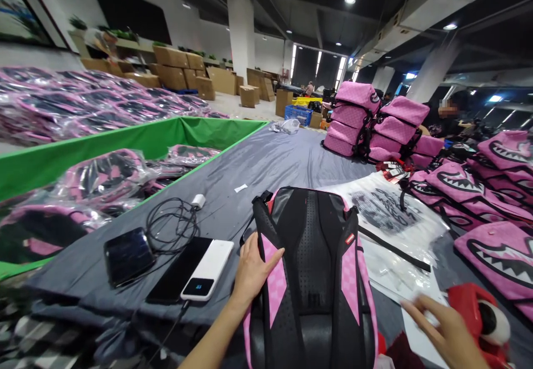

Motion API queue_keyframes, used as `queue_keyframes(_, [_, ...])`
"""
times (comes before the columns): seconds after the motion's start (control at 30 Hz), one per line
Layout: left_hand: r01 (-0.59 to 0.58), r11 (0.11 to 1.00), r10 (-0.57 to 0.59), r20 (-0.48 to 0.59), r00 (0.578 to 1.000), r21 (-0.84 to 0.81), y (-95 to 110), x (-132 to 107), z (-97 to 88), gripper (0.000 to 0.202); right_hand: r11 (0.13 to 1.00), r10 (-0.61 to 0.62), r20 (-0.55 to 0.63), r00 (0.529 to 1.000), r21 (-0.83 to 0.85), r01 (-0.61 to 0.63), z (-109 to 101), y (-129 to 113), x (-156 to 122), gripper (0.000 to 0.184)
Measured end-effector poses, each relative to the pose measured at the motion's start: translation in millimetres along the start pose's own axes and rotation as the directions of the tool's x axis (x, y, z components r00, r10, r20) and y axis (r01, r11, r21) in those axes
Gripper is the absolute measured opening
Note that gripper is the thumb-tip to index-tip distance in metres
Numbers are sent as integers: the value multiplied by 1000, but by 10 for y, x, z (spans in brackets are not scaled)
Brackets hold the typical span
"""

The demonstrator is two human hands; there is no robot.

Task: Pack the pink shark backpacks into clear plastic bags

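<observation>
A pink and black backpack (316, 258) lies back-side up on the grey table cover (266, 163), straps facing me. My left hand (252, 269) rests on its left shoulder strap, fingers and thumb closed around the strap's edge. My right hand (445, 327) hovers low at the right with fingers stretched out, blurred by motion, over clear plastic bags (391, 213) and a white sheet (420, 335). It holds nothing that I can see.
Two phones (127, 255), a white power bank (208, 269) and coiled cables (172, 224) lie left of the backpack. A green bin (125, 146) holds bagged backpacks. Pink shark-mouth backpacks (491, 191) are piled at right, with a red plush (478, 319) near my right hand. A person (447, 116) sits behind stacked bags.
</observation>
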State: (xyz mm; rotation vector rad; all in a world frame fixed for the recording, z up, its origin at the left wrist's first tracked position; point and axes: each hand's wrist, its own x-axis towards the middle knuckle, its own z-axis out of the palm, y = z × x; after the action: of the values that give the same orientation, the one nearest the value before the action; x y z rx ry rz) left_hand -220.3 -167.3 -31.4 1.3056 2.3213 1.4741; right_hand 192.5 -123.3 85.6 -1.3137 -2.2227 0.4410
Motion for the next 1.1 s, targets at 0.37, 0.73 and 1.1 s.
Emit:
queue_keyframes(0.37, [12,999,-11,-39,999,38,-93,-24,19,77,984,-142,6,990,111,141,1866,-951,2570,23])
queue_keyframes(0.73, [21,998,-19,-48,999,53,-112,-29,33,78,992,-53,-10,999,115,54,2036,-983,2676,12])
queue_keyframes(1.1, [-2,999,5,-47,999,54,-127,-13,50,80,949,-209,50,977,252,190,1144,-188,2488,15])
